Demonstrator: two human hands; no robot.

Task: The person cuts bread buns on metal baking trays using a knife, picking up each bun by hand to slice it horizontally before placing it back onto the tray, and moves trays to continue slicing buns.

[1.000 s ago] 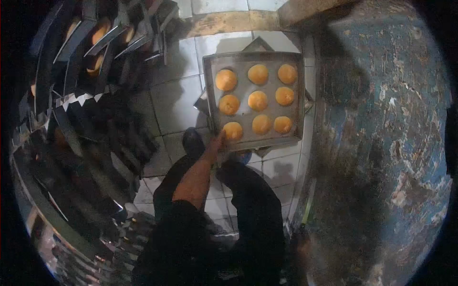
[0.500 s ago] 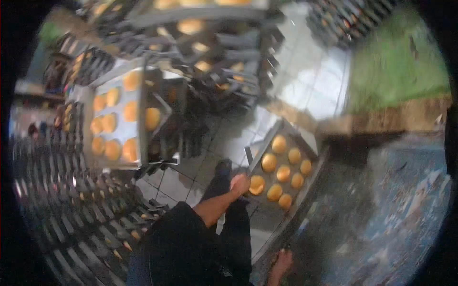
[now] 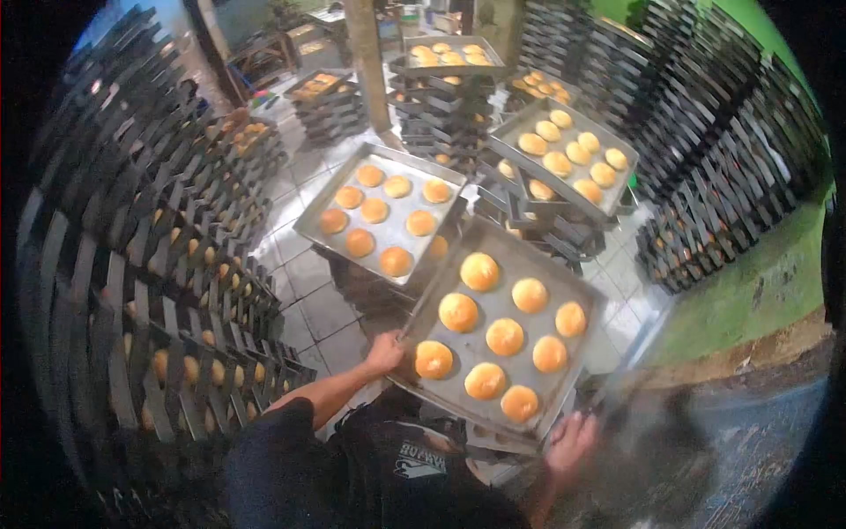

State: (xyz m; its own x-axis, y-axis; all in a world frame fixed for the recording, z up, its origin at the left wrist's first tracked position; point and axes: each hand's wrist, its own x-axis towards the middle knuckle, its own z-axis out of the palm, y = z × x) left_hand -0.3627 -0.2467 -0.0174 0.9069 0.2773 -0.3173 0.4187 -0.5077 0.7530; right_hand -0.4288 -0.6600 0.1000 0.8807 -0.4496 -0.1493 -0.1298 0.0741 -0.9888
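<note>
A metal tray (image 3: 471,346) with several round golden buns is held up in front of my body. My left hand (image 3: 385,353) is closed on its left edge, beside a bun (image 3: 434,360). At the tray's near right corner, my right hand (image 3: 571,440) has its fingers wrapped round the rim. Just beyond, to the left, a second tray of buns (image 3: 393,213) lies on top of a stack, and the held tray's far left edge overlaps its near right side in view.
Another bun tray (image 3: 564,166) tops a stack at the back right. Tall stacks of dark trays stand at the left (image 3: 189,256) and right (image 3: 705,194). A post (image 3: 367,66) rises behind. A green wall with a ledge (image 3: 758,348) is on the right.
The view has swung up and right over the stacks. The held tray is now nearer and in front of my body, and my right hand, earlier apart from it, is now on its corner.
</note>
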